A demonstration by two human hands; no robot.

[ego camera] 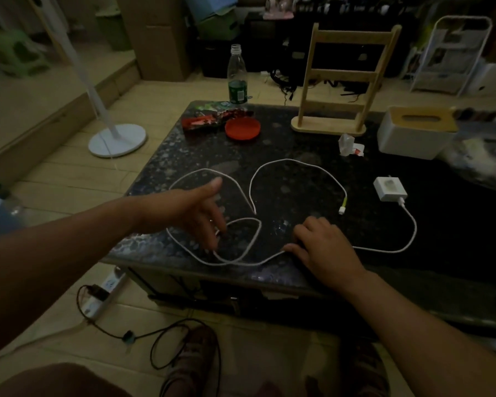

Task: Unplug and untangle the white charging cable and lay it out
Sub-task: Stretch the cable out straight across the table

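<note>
Now both hands (192, 210) on looped white cable (298, 164).

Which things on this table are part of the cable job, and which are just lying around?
Part of the job: white charging cable, white charger block, left hand, right hand.

Lying about: plastic bottle, red lid, snack packet, wooden rack, tissue box.

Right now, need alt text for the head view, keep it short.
A person's left hand and right hand rest on a looping white cable spread over a dark speckled table, one end plugged into a white charger. Behind: bottle, wooden rack, tissue box.
</note>
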